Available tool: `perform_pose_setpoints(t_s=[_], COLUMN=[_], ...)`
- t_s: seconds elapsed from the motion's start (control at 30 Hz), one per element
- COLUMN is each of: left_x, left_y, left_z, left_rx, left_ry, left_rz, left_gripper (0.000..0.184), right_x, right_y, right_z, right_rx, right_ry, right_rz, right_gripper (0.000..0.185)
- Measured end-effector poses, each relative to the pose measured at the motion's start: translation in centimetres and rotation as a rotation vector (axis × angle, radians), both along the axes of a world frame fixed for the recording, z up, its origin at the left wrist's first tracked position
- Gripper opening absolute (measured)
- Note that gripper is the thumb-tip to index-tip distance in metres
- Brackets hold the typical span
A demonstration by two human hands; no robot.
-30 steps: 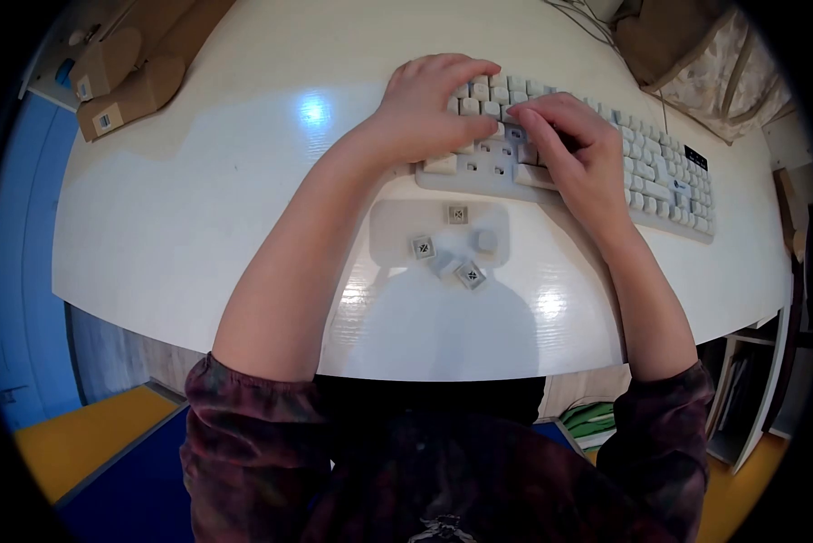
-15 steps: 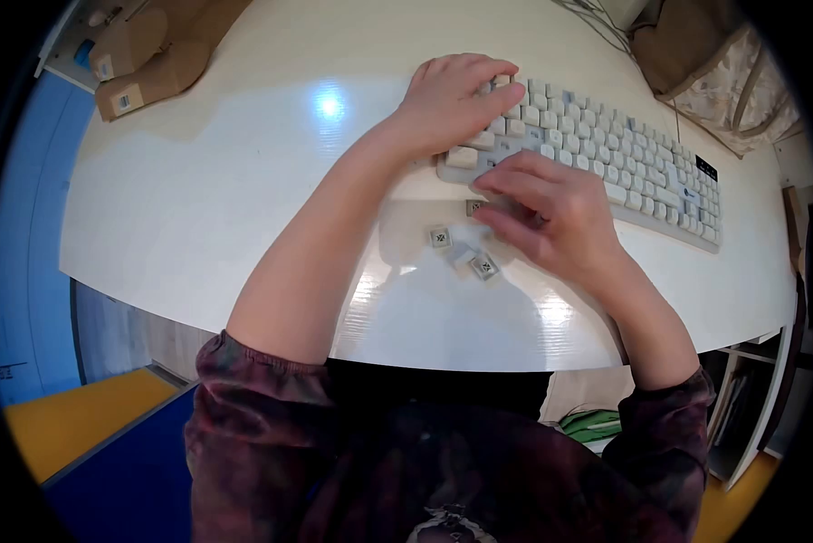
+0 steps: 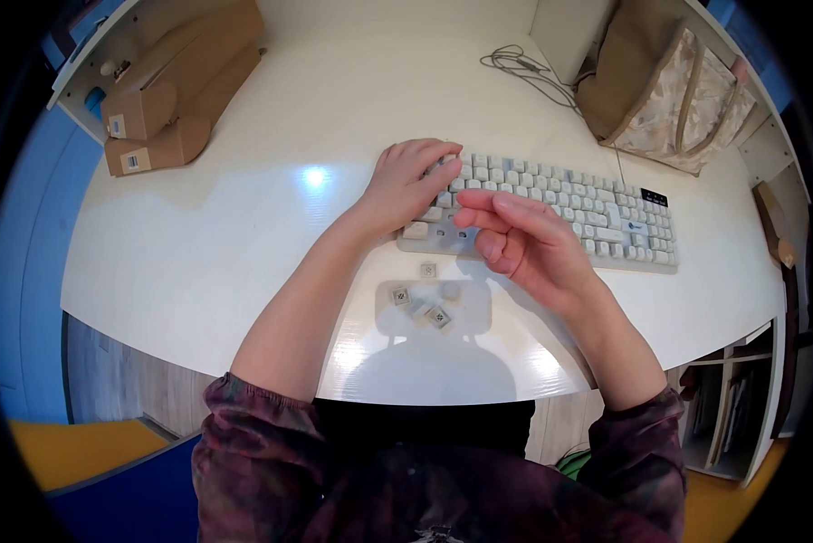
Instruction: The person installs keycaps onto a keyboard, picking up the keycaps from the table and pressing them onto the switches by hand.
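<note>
A white keyboard (image 3: 597, 220) lies slantwise on the desk. My left hand (image 3: 404, 188) holds its left end, fingers over the far corner and thumb across the keys. Bare key spots show in the near left rows, by a remaining wide keycap (image 3: 416, 230). My right hand (image 3: 531, 237) hovers above the near left part of the keyboard, some fingers stretched left and others curled, with nothing visible between them. Loose keycaps lie on the desk in front: one keycap (image 3: 427, 270) nearest the keyboard, another (image 3: 400, 296) underside up, a third (image 3: 438, 317) closer to me.
The white desk (image 3: 216, 262) has a curved front edge near my forearms. Brown cardboard pieces (image 3: 176, 100) lie at the back left. A coiled cable (image 3: 529, 72) and a brown patterned bag (image 3: 669, 100) are at the back right. Shelves (image 3: 732, 398) stand below on the right.
My right hand has lifted away from the keycaps and is now over the keyboard. The keycap that was at its fingertips lies free on the desk. The camera view has tilted upward.
</note>
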State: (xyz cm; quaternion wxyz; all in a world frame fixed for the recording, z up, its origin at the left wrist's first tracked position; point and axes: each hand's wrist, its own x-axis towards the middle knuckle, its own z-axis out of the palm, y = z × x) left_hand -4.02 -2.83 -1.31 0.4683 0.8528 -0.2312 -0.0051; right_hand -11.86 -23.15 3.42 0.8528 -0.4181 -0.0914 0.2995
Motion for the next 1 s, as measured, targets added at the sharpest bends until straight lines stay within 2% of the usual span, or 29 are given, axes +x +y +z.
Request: perform_pose_setpoints(t_s=[0.13,0.3,0.4,0.47,0.6,0.7,0.8,0.9,1.0], left_x=[-0.2,0.4,0.1,-0.3,-1.0,-2.0,-4.4,-7.6,-9.4], left_y=[0.0,0.2,0.3,0.2,0.6,0.9,1.4,2.4,2.9], left_z=[0.4,-1.0,-1.1,-0.3,1.1,3.4,5.7,6.9,5.9], left_rx=[0.015,-0.023,-0.086,-0.151,-0.003,0.002,0.086,0.392,0.498], left_ry=[0.035,-0.096,-0.001,0.09,-0.218,-0.286,-0.039,0.076,-0.008], left_rz=[0.003,0.002,-0.026,-0.008,-0.009,-0.045,-0.11,-0.14,-0.083], left_gripper=[0.043,0.045,0.045,0.044,0.042,0.037,0.033,0.036,0.04], right_x=[0.0,-0.4,-0.9,-0.6,0.4,0.1,0.0,0.0,0.0], right_y=[-0.2,-0.3,0.0,-0.5,-1.1,-0.7,-0.6,-0.8,-0.8], right_z=[0.2,0.4,0.9,0.4,-1.0,-1.2,-1.1,-0.9,-0.9], right_rx=[0.106,0.167,-0.15,-0.158,-0.208,-0.243,-0.267,-0.27,-0.257], right_ry=[0.063,0.093,-0.048,-0.12,-0.151,-0.154,-0.145,-0.13,-0.121], right_rz=[0.001,-0.047,-0.175,-0.156,-0.17,-0.212,-0.233,-0.251,-0.259], right_gripper=[0.038,0.034,0.03,0.027,0.03,0.033,0.033,0.032,0.031])
